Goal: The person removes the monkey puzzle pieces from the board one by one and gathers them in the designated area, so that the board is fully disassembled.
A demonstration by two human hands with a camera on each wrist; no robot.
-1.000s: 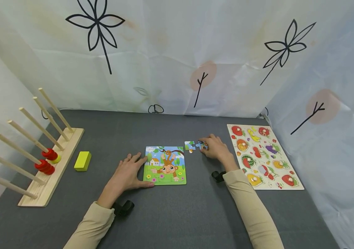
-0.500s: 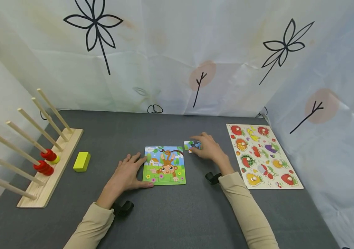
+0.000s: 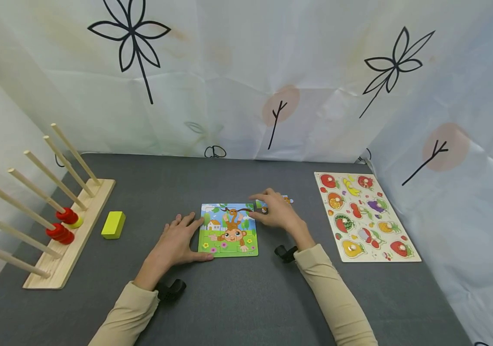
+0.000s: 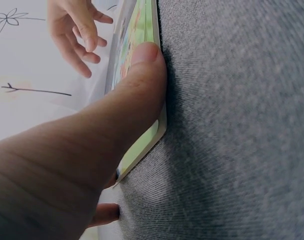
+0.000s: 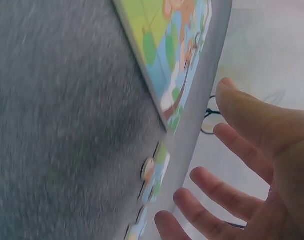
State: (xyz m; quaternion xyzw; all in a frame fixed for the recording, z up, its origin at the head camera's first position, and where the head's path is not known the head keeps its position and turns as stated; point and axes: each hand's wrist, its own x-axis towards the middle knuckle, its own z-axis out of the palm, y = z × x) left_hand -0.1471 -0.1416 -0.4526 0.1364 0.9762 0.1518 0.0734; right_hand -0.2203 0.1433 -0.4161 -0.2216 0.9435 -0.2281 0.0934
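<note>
A monkey jigsaw puzzle [image 3: 228,240] in a flat tray lies in the middle of the table. My left hand [image 3: 178,242] rests at its left side, fingers spread, with the thumb on the front edge. In the left wrist view that thumb touches the tray's rim. Loose jigsaw pieces [image 3: 288,199] lie beyond the puzzle's upper right corner, partly hidden under my right hand [image 3: 277,212]. This hand hovers with its fingers apart and nothing between them. In the right wrist view, the loose pieces [image 5: 154,172] lie on the cloth near the puzzle corner.
On the left stands a wooden peg rack [image 3: 92,202] with red and yellow rings on some pegs. A yellow block [image 3: 113,225] lies beside it. A fruit picture board [image 3: 369,216] lies at the right. A patterned curtain [image 3: 229,72] borders the grey table's back.
My right hand has moved left from the right-hand loose piece, over the pieces, to the puzzle's upper right corner, uncovering that piece. My left hand has stayed at the puzzle's side.
</note>
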